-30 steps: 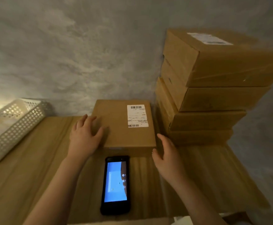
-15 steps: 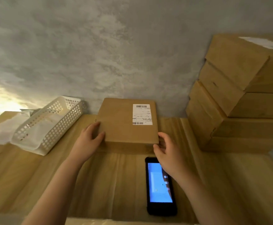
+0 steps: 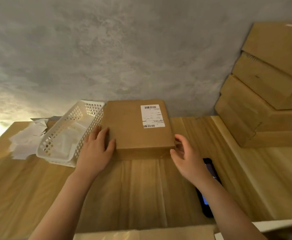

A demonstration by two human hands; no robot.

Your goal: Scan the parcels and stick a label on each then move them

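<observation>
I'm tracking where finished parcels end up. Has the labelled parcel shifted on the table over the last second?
Yes. The labelled parcel slid left, away from the stack of boxes; it now touches the white basket.

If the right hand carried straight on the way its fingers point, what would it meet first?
Most likely the near right corner of the labelled parcel: the right hand is curled open beside it, fingertips almost touching, though depth is unclear.
</observation>
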